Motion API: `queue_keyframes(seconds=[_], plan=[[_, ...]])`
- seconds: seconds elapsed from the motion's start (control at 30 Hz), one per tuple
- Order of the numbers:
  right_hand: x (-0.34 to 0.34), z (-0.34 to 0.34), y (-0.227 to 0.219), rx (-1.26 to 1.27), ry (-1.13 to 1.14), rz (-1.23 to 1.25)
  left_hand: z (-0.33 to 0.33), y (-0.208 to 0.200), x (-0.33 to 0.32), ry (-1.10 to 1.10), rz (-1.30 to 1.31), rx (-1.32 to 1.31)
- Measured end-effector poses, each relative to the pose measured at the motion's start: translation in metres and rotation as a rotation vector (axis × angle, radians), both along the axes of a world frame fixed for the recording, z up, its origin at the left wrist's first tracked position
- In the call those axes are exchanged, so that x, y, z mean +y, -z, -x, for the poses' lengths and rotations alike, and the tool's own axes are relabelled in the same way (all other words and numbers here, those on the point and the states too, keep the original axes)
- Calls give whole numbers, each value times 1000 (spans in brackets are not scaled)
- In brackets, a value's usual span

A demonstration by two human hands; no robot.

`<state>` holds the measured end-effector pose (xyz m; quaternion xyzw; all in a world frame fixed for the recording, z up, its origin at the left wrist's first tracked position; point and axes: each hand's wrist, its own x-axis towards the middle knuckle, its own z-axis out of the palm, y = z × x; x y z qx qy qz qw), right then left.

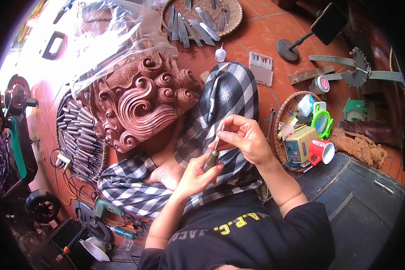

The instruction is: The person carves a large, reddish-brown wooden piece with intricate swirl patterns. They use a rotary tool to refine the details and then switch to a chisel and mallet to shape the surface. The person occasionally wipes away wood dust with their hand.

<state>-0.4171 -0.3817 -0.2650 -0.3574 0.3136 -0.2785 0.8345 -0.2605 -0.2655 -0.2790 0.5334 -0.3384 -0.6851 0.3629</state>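
Observation:
My left hand (197, 176) is closed round a dark, pen-like rotary tool handpiece (211, 158), held upright over my lap. With thumb and forefinger my right hand (242, 137) pinches the thin metal bit (218, 143) at the handpiece's tip. How firmly the bit sits in the tip is too small to tell. A reddish-brown wood carving (144, 101) with deep swirls and scrolls leans beside my legs, left of both hands. Black-and-white checked cloth (231, 96) covers my legs beneath the tool.
A round basket of chisels (78, 137) stands left of the carving. Flat blades lie on a woven tray (236, 20) at the far side. A bit case (261, 67) lies beyond my knee. To the right, a basket holds a control box (300, 148) and a red mug (320, 152).

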Motion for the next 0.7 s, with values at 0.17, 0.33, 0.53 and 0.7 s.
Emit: queue_keyframes(seconds=[0.17, 0.33, 0.53, 0.7], plan=[[-3, 6, -2, -29, -24, -40, 3, 3, 0, -7, -7, 24], [-4, 4, -3, 66, -52, 229, 2, 10, 4, -62, -77, 81], [-14, 6, 8, 80, -196, 168, 1, 10, 6, -25, -137, -12], [-11, 0, 16, 30, -159, 199, 3, 12, 10, -141, -71, 14]])
